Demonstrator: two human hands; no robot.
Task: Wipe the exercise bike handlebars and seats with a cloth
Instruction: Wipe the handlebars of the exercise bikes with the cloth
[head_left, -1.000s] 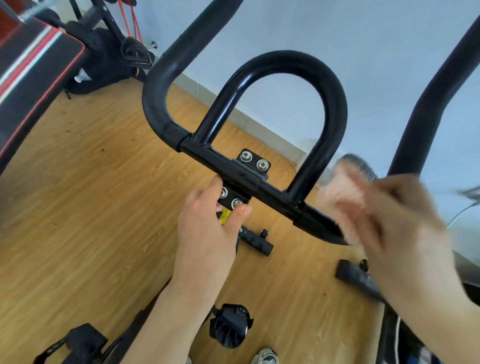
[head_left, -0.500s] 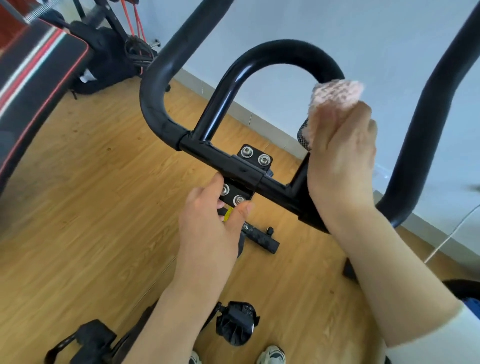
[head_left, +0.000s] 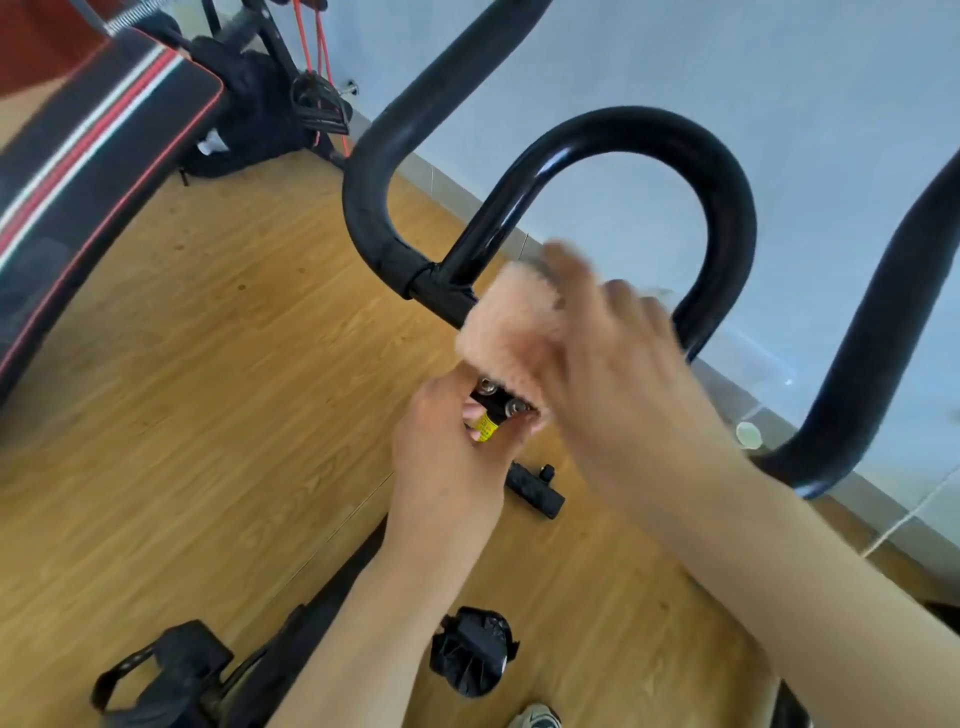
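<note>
The black exercise bike handlebar (head_left: 727, 208) fills the middle of the view, with a central loop above a crossbar and outer bars curving up on both sides. My left hand (head_left: 447, 462) grips the bolted clamp bracket (head_left: 493, 402) under the crossbar. My right hand (head_left: 623, 353), blurred by motion, holds a pink fluffy cloth (head_left: 509, 327) against the middle of the crossbar, covering it. The seat is out of view.
A black pedal (head_left: 166, 670) sits at the lower left and a black knob (head_left: 472, 657) below my arms. The bike's front foot (head_left: 535, 491) rests on the wooden floor (head_left: 182, 415). A red-striped bench pad (head_left: 93, 135) stands left, a white wall behind.
My right hand has swept the cloth from the loop's upper right side down to the middle of the crossbar. My left hand has stayed on the clamp.
</note>
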